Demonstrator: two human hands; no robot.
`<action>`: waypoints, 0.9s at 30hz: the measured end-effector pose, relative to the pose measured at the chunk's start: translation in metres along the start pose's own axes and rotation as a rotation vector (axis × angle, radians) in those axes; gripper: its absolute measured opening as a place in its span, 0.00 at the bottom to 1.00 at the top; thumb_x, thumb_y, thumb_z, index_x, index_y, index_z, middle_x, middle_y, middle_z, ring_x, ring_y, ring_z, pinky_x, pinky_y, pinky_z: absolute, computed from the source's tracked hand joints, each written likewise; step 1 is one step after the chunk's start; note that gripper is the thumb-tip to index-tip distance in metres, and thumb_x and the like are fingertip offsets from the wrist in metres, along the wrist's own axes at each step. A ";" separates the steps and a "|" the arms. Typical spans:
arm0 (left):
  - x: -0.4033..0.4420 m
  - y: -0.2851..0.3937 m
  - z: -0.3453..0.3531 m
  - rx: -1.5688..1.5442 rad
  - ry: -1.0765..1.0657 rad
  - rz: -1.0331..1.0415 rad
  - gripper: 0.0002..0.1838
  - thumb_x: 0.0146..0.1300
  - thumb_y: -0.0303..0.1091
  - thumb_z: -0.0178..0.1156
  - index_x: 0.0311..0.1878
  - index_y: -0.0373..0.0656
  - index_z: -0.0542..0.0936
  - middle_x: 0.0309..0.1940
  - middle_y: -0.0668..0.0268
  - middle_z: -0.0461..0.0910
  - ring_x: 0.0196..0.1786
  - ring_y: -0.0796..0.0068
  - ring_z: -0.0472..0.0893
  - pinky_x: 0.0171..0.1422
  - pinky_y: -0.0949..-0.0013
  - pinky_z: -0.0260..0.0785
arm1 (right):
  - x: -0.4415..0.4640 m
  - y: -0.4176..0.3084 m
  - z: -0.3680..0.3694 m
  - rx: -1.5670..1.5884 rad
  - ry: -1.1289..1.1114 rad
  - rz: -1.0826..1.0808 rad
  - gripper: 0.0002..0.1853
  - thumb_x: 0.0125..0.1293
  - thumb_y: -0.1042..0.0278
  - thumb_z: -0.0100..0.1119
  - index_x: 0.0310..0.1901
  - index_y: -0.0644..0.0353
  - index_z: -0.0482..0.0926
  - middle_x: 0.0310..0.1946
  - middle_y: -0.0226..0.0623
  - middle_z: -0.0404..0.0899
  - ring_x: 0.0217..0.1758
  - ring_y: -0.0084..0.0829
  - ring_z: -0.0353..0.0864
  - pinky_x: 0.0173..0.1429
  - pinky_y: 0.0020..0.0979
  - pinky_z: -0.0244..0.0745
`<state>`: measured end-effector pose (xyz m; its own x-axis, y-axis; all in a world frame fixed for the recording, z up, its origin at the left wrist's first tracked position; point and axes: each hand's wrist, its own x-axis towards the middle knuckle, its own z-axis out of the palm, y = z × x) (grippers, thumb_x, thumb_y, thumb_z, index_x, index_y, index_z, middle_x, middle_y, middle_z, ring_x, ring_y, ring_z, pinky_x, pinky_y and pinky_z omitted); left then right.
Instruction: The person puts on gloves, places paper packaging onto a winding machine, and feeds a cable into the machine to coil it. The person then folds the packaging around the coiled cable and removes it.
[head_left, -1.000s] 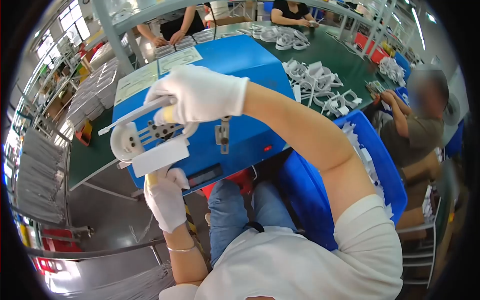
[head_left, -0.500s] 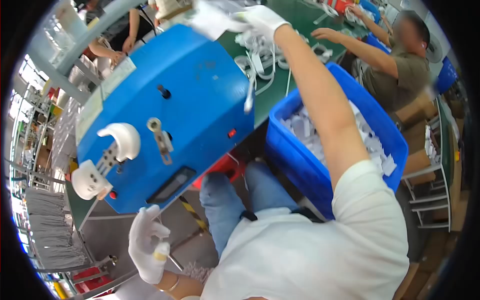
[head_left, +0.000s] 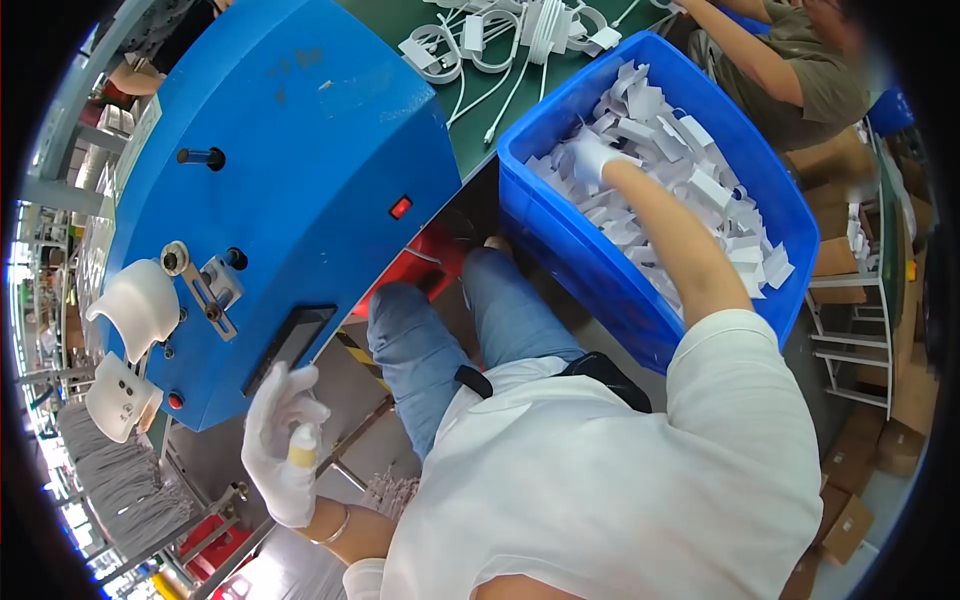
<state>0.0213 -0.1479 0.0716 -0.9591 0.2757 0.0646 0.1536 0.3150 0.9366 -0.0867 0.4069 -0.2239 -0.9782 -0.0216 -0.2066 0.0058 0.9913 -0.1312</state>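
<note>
My right hand (head_left: 590, 160), in a white glove, reaches into the blue bin (head_left: 660, 350) among many folded white paper pieces (head_left: 712, 190). Its fingers are blurred and partly lost against the white pieces, so any hold on one is unclear. My left hand (head_left: 283, 448), also gloved and with a yellow band on the thumb, hovers near the front edge of the blue machine (head_left: 330, 170). Its fingers are loosely curved and apart from the thumb, with nothing visible between them. Close to it are the machine's dark display panel (head_left: 290, 348) and two white curved guides (head_left: 140, 305).
Coiled white cables (head_left: 545, 35) with paper wraps lie on the green table (head_left: 480, 105). A co-worker's arm (head_left: 745, 50) is at upper right, beyond the bin. Grey cable bundles (head_left: 125, 470) hang at lower left. Cardboard boxes (head_left: 850, 525) stand at right.
My right hand has come down from above the table, where it was with a blurred white item, into the bin. The view has shifted. My left hand keeps much the same pose.
</note>
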 end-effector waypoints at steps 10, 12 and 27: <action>0.033 0.006 0.048 -0.044 -0.319 0.111 0.23 0.61 0.31 0.62 0.58 0.33 0.73 0.45 0.57 0.81 0.36 0.78 0.78 0.43 0.74 0.71 | -0.068 -0.041 0.001 -0.166 0.117 0.228 0.21 0.56 0.71 0.54 0.54 0.56 0.74 0.51 0.52 0.76 0.52 0.48 0.79 0.54 0.44 0.73; 0.034 0.011 0.057 0.004 -0.375 0.145 0.22 0.60 0.29 0.62 0.58 0.34 0.74 0.45 0.58 0.82 0.36 0.78 0.77 0.43 0.74 0.71 | -0.065 -0.053 -0.009 0.023 0.136 0.307 0.23 0.56 0.71 0.54 0.56 0.55 0.71 0.54 0.51 0.74 0.53 0.48 0.78 0.53 0.45 0.74; 0.029 -0.011 0.044 -0.123 -0.193 -0.055 0.18 0.62 0.24 0.60 0.55 0.33 0.76 0.44 0.58 0.82 0.44 0.77 0.80 0.48 0.75 0.72 | -0.082 -0.020 -0.083 0.151 0.532 0.602 0.12 0.63 0.63 0.52 0.45 0.50 0.81 0.39 0.44 0.81 0.45 0.48 0.80 0.48 0.44 0.74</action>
<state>0.0028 -0.1033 0.0475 -0.9003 0.4331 -0.0434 0.0610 0.2243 0.9726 -0.0238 0.3997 -0.1237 -0.7657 0.6115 0.1995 0.5528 0.7842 -0.2820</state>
